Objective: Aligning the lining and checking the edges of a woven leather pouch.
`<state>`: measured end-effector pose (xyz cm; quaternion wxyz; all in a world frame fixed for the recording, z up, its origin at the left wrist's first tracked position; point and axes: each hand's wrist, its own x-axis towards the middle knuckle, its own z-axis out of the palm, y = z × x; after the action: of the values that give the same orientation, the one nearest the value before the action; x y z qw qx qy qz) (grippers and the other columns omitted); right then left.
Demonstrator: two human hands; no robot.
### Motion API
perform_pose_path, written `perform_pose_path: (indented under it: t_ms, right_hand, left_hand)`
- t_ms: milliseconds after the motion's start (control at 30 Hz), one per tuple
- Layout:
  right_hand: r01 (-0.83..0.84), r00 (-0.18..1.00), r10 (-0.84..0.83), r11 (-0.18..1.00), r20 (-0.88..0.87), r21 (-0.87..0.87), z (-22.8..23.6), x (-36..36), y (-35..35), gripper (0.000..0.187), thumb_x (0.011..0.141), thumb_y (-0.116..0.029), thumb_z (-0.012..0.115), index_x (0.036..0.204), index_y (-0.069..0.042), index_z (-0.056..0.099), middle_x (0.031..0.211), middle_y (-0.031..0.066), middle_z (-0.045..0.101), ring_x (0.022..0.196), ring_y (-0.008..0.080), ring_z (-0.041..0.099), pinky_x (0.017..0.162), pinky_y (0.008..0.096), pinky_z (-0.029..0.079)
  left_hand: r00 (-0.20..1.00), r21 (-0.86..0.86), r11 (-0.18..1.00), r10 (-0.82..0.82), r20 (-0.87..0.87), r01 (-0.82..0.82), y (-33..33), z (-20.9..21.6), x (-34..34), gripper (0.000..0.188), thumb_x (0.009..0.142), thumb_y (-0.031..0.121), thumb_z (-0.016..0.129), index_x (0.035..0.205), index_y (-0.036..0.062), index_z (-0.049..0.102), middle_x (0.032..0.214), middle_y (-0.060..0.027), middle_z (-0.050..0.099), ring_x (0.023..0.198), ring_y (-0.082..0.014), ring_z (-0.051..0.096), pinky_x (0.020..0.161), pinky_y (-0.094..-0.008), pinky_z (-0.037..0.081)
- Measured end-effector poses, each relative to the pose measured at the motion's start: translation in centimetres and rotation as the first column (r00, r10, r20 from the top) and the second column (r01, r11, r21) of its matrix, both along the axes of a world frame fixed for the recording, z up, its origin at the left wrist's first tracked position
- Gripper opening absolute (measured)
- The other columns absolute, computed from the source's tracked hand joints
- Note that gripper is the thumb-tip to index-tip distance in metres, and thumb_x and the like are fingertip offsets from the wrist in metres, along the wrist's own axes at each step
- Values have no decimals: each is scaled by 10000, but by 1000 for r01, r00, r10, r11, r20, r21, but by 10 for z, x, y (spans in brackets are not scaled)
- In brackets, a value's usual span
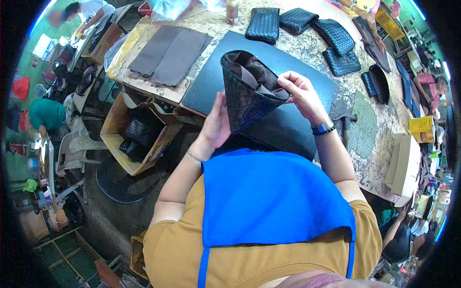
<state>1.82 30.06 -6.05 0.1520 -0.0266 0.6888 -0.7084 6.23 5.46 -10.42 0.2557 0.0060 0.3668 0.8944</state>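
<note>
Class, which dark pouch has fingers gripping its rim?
The brown-lined pouch, pinched at its rim by the right hand; the pouches on the table lie untouched.

Left hand (217, 126) tilted up, palm inward; right hand (303, 96) higher, curled in pinch grip.

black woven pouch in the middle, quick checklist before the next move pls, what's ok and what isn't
1. Right hand on the rim: ok, thumb and fingers pinch it.
2. Left hand touching the pouch: cannot tell; it is open, close at the left side.
3. Mouth open: ok, it gapes.
4. Lining smooth: not ok, it is bunched in folds.
5. Inner bottom: cannot tell, the lining hides it.
6. Hammer out of both hands: ok, it lies to the right.
</note>
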Motion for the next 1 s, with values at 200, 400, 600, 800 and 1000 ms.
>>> perform_pose_path:
  t_ms: [200, 400, 600, 800, 1000]
  right_hand:
    - [37, 999, -37, 999, -16, -14, -18, 8, 18, 238, 985, -327, 552, 1045, -120, 654, 929, -50, 653, 766, 22, 590, 665, 192, 483]
    - [80, 995, -77, 996, -63, 48, -18, 19, 26, 312, 1027, -324, 462, 1115, -78, 632, 1004, -8, 649, 861, 39, 600, 698, 190, 476]
    - [159, 653, 56, 965, -755, 209, -3, 35, 20, 276, 935, -346, 603, 1063, -106, 650, 1156, 60, 632, 1066, 220, 609, 960, 386, 450]
    - [345, 286, 476, 759, -832, 552, 7, 56, 20, 358, 689, -141, 804, 1018, -179, 665, 1046, -8, 643, 989, 206, 620, 1040, 462, 411]
    - [351, 371, 629, 586, -683, 730, 24, 68, -8, 196, 740, -120, 658, 935, -143, 652, 831, 1, 557, 751, 174, 571, 689, 333, 471]
  left_hand:
    - [976, 356, 912, -219, -5, 206, 15, -24, 1, 499, 1024, 435, 385, 1431, 147, 391, 1363, -76, 524, 1216, -212, 548, 995, -438, 481]
    - [981, 359, 926, -166, 98, 121, 21, -19, 5, 457, 1037, 313, 403, 1455, 140, 346, 1373, -77, 516, 1213, -192, 551, 1020, -383, 467]
    - [969, 459, 866, -244, 42, 198, 15, -26, 1, 425, 1039, 277, 391, 1418, 88, 402, 1319, -98, 558, 1189, -202, 564, 999, -375, 477]
    - [951, 67, 953, -300, 77, 295, 16, -8, -19, 488, 1044, 371, 343, 1376, 31, 451, 1280, -133, 583, 1182, -230, 560, 1025, -391, 443]
    - [951, -428, 903, -111, -288, -24, 9, 18, -25, 642, 993, 533, 406, 1402, 39, 442, 1358, -127, 526, 1286, -240, 460, 1085, -343, 323]
